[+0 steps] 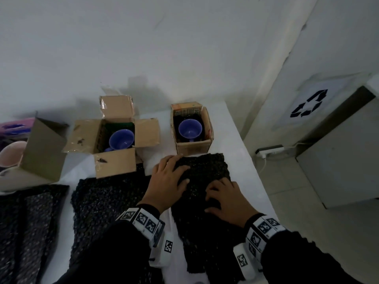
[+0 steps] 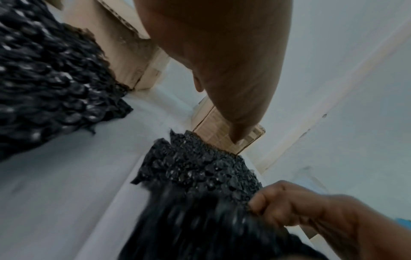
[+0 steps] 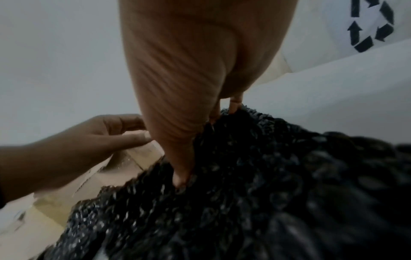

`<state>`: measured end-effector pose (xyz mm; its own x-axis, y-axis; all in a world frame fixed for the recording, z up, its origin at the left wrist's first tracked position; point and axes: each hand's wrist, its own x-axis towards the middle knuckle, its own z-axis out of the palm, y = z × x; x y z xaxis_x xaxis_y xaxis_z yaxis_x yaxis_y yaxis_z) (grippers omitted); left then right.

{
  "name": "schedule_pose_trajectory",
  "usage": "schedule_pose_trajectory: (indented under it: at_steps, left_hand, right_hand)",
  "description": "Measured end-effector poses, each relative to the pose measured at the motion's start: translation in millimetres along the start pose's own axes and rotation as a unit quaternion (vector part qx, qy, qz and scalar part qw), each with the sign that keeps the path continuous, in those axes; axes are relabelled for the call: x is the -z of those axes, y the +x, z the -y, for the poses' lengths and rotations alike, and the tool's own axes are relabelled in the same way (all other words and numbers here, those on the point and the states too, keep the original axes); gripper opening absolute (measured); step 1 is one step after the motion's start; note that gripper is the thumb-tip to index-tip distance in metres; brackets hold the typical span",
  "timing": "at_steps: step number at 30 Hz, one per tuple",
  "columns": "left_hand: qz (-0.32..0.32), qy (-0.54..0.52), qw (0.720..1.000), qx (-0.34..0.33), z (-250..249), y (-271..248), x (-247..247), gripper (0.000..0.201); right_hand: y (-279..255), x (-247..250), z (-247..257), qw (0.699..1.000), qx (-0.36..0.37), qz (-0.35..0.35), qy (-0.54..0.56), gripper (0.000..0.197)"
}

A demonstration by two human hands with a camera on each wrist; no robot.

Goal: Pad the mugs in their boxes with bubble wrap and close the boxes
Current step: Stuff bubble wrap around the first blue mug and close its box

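Two open cardboard boxes stand at the back of the white table (image 1: 235, 152), each with a blue mug upright inside: the left box (image 1: 114, 160) holds one mug (image 1: 121, 139), the right box (image 1: 192, 146) the other mug (image 1: 189, 127). A black bubble wrap sheet (image 1: 207, 169) lies just in front of the right box. My left hand (image 1: 178, 171) rests on the sheet's far left part with its fingers spread. My right hand (image 1: 215, 193) grips the sheet's middle, fingers curled into it. In the wrist views the right hand (image 2: 278, 202) pinches the bubble wrap (image 3: 266, 176); the left hand (image 3: 100, 140) hovers by the box.
More black bubble wrap sheets lie at centre (image 1: 106, 201) and at the left (image 1: 26, 222). A third box (image 1: 43, 148) with a pink mug (image 1: 10, 156) beside it stands at far left. The table's right edge runs close by; beyond it are a recycling bin (image 1: 338, 150) and a power strip (image 1: 270, 150).
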<state>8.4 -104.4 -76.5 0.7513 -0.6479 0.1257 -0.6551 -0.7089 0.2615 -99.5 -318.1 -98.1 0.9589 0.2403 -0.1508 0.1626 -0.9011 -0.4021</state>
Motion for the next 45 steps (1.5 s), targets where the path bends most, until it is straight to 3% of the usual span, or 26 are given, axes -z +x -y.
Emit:
schedule_pose_trajectory:
  at_steps: [3,5,8,11,15,17,19,20,23,25,27,28,31,36,39,42,45]
  left_hand:
    - [-0.015,-0.052,0.998,0.044,-3.3,-12.2,-2.1,0.048]
    - [-0.029,-0.153,0.983,0.092,-5.7,-18.4,-3.6,0.056]
    - [-0.057,-0.381,0.910,0.152,-14.2,-24.5,-1.7,0.063]
    - [-0.053,-0.474,0.855,0.204,-26.1,-19.1,6.8,0.056]
    - [-0.086,-0.470,0.851,0.219,-27.7,-10.0,18.5,0.013]
    - [-0.093,-0.455,0.859,0.214,-23.2,-8.0,24.1,0.013]
    - [-0.094,-0.450,0.862,0.214,-16.8,-7.0,29.4,0.009]
    - [-0.101,-0.446,0.863,0.213,-12.7,-6.5,30.7,0.017]
    - [-0.122,-0.414,0.881,0.197,-6.1,-3.9,34.8,0.025]
    - [-0.130,-0.400,0.885,0.199,-7.8,-0.6,38.7,0.030]
    - [-0.145,-0.419,0.874,0.199,-13.5,2.4,47.7,0.011]
    - [-0.156,-0.406,0.879,0.196,-14.7,4.4,52.3,0.013]
    - [-0.159,-0.290,0.929,0.163,-12.3,12.9,63.4,0.044]
    - [-0.199,-0.247,0.942,0.112,-11.5,38.9,85.9,0.033]
    - [-0.208,-0.209,0.953,0.066,-6.0,60.1,89.5,0.033]
    - [-0.115,-0.130,0.984,0.033,1.6,79.4,79.2,0.037]
    - [-0.007,-0.041,0.999,0.003,7.9,91.7,67.9,0.046]
  right_hand:
    - [0.8,7.3,2.8,0.992,-0.041,-0.083,0.084,0.040]
    - [1.3,17.9,3.5,0.975,-0.065,-0.128,0.167,0.032]
    - [3.3,34.5,6.8,0.936,-0.104,-0.145,0.302,0.031]
    - [7.2,42.8,8.4,0.906,-0.111,-0.181,0.366,0.037]
    - [9.7,53.1,8.9,0.870,-0.135,-0.235,0.412,0.038]
    - [9.1,58.0,3.0,0.845,-0.156,-0.282,0.427,0.035]
    - [7.4,63.4,-5.1,0.815,-0.188,-0.311,0.450,0.018]
    - [6.9,65.7,-8.5,0.796,-0.199,-0.318,0.475,0.013]
    - [6.5,76.1,-9.1,0.786,-0.202,-0.313,0.493,0.041]
    - [9.1,82.2,-6.7,0.790,-0.196,-0.312,0.491,0.043]
    - [14.3,86.2,-0.5,0.771,-0.197,-0.317,0.516,0.025]
    - [17.0,87.9,2.2,0.764,-0.195,-0.319,0.525,0.010]
    - [25.4,94.5,6.1,0.793,-0.191,-0.325,0.479,0.039]
    - [55.9,121.6,6.3,0.846,-0.146,-0.339,0.385,0.029]
    - [79.6,133.1,6.5,0.862,-0.124,-0.359,0.337,0.033]
    - [99.7,133.8,7.4,0.892,-0.095,-0.349,0.271,0.033]
    - [114.6,124.1,4.8,0.938,-0.063,-0.288,0.181,0.030]
